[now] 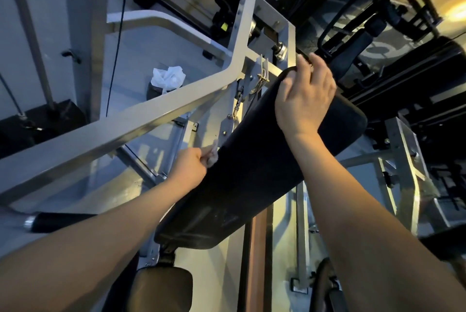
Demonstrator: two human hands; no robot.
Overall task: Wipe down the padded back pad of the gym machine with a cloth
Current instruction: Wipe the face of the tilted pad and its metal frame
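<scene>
The long black back pad [252, 175] slants across the middle of the view, from lower left to upper right. My left hand [190, 168] sits at the pad's left edge and pinches a small pale cloth [213, 154] against it. Only a scrap of the cloth shows past my fingers. My right hand [306, 97] lies over the pad's upper end, fingers curled round its top edge.
A grey steel frame arm [126, 122] runs diagonally just left of the pad. A bin with a white bag [167, 78] stands behind it. A black seat cushion [161, 289] is below the pad. More dark machines [378, 34] fill the upper right.
</scene>
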